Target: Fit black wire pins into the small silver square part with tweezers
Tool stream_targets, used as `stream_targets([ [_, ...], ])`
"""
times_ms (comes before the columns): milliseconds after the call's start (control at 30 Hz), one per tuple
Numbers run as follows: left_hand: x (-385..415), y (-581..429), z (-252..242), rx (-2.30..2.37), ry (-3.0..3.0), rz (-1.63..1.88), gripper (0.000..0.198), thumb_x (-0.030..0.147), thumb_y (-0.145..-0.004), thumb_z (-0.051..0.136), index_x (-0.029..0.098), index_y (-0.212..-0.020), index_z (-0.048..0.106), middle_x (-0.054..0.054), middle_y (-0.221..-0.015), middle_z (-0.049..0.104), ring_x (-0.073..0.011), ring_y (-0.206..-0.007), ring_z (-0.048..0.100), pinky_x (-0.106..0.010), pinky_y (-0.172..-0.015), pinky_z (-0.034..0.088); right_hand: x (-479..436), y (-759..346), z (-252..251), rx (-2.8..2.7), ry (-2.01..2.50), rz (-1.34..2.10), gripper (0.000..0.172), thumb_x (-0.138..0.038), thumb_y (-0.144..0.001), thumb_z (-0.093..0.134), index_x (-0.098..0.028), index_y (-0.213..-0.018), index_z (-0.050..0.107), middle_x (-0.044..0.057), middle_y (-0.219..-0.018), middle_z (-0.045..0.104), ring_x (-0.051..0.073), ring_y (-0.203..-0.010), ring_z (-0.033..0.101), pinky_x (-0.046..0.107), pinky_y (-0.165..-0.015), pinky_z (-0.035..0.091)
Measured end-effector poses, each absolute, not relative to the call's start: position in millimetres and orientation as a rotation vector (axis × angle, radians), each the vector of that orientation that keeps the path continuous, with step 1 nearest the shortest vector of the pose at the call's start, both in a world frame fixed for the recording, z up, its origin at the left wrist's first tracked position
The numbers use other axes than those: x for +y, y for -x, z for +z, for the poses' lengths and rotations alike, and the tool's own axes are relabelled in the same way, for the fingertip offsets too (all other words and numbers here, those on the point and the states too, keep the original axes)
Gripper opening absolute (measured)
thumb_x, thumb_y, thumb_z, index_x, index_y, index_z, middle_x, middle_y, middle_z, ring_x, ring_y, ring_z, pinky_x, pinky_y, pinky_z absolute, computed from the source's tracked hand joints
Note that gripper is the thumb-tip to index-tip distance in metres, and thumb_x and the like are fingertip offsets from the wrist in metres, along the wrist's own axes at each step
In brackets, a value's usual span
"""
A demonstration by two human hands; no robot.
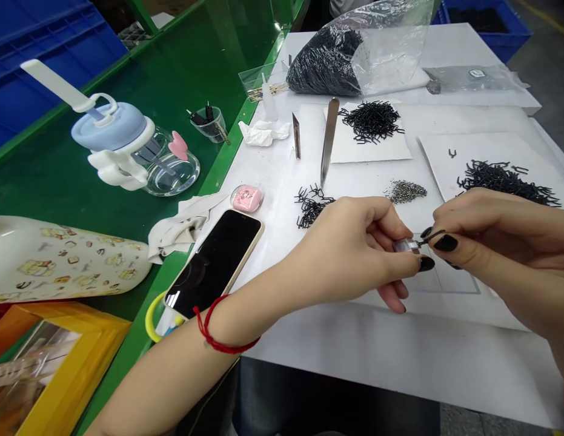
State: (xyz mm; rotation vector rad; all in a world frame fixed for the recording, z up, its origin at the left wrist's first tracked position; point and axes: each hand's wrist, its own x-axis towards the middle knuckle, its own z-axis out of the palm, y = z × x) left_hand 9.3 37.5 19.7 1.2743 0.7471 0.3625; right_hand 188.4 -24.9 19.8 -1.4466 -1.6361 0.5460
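My left hand [354, 254] is closed, pinching a small clear-and-silver block [405, 245] between thumb and fingers. Close beside it, my right hand [481, 236] pinches a small black forked part [429, 238], one end of which meets the block. Whether the two are joined I cannot tell. Beyond the hands lies a heap of tiny metal pieces [406, 191]. Similar black forked parts form a small pile [309, 206] near my left hand, a larger pile [375, 120] on a white card, and another pile [504, 180] behind my right hand.
Tweezers [329, 142] and a narrow blade [297, 136] lie on the white table. To the left are a phone [215, 260], a pink case [246, 198], crumpled tissue [263, 133] and a drinking bottle [140, 145]. A plastic bag of black parts [327, 60] stands at the back.
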Motion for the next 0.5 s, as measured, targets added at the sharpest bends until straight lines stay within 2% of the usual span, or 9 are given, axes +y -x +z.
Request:
stream_targets([
  [100, 38, -9, 19, 0.741, -1.272, 0.356, 0.02, 0.008, -0.075, 0.063, 0.019, -0.074, 0.047, 0.006, -0.049, 0.061, -0.0129, -0.045, 0.068, -0.016, -0.043, 0.05, -21, -188, 22, -1.515, 1.462, 0.505, 0.01, -0.034, -0.07, 0.07, -0.025, -0.07, 0.066, 0.004, -0.073, 0.059, 0.021, -0.067, 0.058, 0.033, -0.049, 0.047],
  [233, 38, -10, 18, 0.75, -1.255, 0.369, 0.02, 0.008, -0.075, 0.062, 0.019, -0.074, 0.046, 0.006, -0.049, 0.062, -0.0138, -0.045, 0.068, -0.015, -0.041, 0.049, -16, -186, 22, -1.467, 1.465, 0.503, 0.013, -0.036, -0.069, 0.071, -0.025, -0.068, 0.065, 0.005, -0.072, 0.059, 0.022, -0.067, 0.058, 0.033, -0.049, 0.047],
  [400, 37, -11, 15, 0.725, -1.246, 0.385, 0.02, 0.007, -0.075, 0.062, 0.019, -0.071, 0.046, 0.006, -0.048, 0.061, -0.0159, -0.047, 0.07, -0.017, -0.041, 0.05, -21, -182, 15, -1.568, 1.475, 0.542, 0.004, -0.026, -0.072, 0.07, -0.026, -0.071, 0.067, 0.004, -0.076, 0.062, 0.022, -0.072, 0.059, 0.034, -0.053, 0.046],
  [500, 36, -12, 14, 0.733, -1.209, 0.412, 0.021, 0.006, -0.074, 0.062, 0.019, -0.068, 0.047, 0.007, -0.047, 0.059, -0.0157, -0.046, 0.069, -0.017, -0.041, 0.05, -25, -183, 10, -1.647, 1.451, 0.556, 0.008, -0.019, -0.074, 0.069, -0.027, -0.077, 0.068, 0.001, -0.079, 0.063, 0.02, -0.075, 0.058, 0.033, -0.058, 0.044],
])
